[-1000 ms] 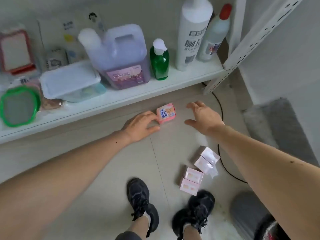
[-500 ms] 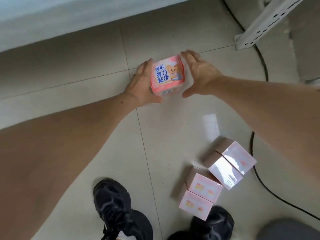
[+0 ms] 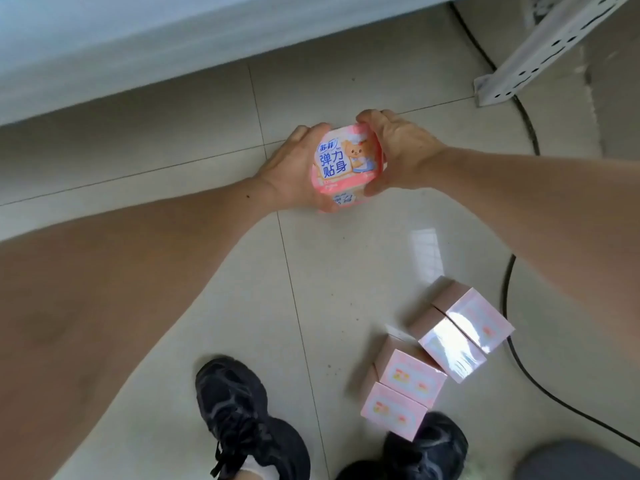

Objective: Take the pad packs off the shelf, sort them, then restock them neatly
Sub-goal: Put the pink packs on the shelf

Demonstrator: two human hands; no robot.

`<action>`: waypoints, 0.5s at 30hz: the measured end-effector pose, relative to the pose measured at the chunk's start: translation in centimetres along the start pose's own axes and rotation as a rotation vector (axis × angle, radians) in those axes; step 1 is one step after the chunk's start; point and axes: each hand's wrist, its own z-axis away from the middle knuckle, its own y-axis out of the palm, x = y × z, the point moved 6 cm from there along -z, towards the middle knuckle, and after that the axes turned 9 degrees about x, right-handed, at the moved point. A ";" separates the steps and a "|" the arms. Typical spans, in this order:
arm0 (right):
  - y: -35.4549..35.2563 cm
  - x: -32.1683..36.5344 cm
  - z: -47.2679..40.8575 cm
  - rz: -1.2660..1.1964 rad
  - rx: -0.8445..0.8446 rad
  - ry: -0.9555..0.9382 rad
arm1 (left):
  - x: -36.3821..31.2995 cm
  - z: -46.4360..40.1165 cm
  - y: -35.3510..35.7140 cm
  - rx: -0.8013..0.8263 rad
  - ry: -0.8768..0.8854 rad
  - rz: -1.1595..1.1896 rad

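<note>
A pink pad pack (image 3: 346, 164) with a bear picture and blue lettering sits between both my hands above the tiled floor. My left hand (image 3: 294, 171) grips its left side with the thumb under the near edge. My right hand (image 3: 398, 150) curls round its right side and top. Several pale pink pad packs (image 3: 464, 327) (image 3: 408, 374) lie in a row on the floor near my right shoe. The white shelf's front edge (image 3: 138, 39) runs across the top of the view.
A white perforated shelf post (image 3: 540, 50) stands on the floor at the upper right. A black cable (image 3: 509, 306) snakes along the right side past the packs. My two black shoes (image 3: 242, 417) stand at the bottom. A grey object (image 3: 581, 462) sits bottom right.
My head has tilted down, so the shelf's bottles left the view. Both hands closed on the pink bear pack and brought it nearer to me, away from the shelf.
</note>
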 end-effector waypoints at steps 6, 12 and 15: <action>-4.6 3.8 7.2 0.015 0.083 0.024 | -5.2 6.7 -3.7 0.129 0.034 0.057; -11.4 8.6 15.6 0.011 0.147 0.051 | -11.3 14.1 -9.5 0.205 0.078 0.039; -15.9 12.1 20.4 0.026 0.155 0.052 | -15.0 18.4 -13.9 0.202 0.091 0.031</action>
